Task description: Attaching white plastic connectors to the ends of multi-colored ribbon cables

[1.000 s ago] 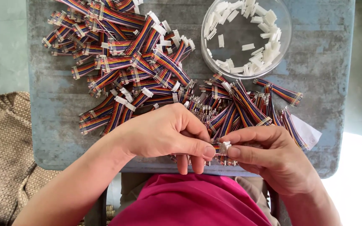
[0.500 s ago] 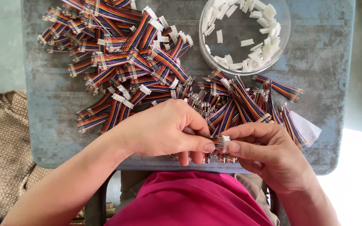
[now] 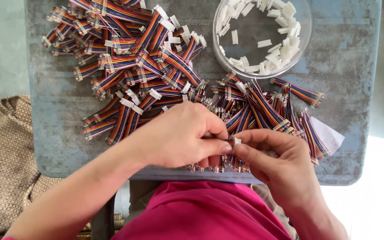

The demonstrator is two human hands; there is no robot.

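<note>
Head view, read left to right. At the left edge of the frame a woven tan bag [image 3: 5, 160] lies beside the worn grey-blue tabletop [image 3: 58, 111]. A heap of short rainbow-striped ribbon cables with white plastic end connectors [image 3: 130, 58] fills the upper left of the table, seemingly the fitted ones kept apart, while a second spread of rainbow ribbon cables with bare metal-tipped ends [image 3: 263, 111] fans out at centre right, close to the hands. A clear round dish of loose white plastic connector housings [image 3: 263, 40] stands at the upper right, within reach.

At lower centre the left hand [image 3: 178, 138] is closed in a pinch, thumb and forefinger gripping one end of a single ribbon cable; the cable itself is mostly hidden beneath the fingers. The right hand [image 3: 281, 160] is likewise narrowed, its fingertips holding a small white connector housing [image 3: 236, 142] right at the left thumb tip. The two hands meet there above the table's near edge, just over the pink garment [image 3: 201, 213], a position that likely steadies fine alignment.
</note>
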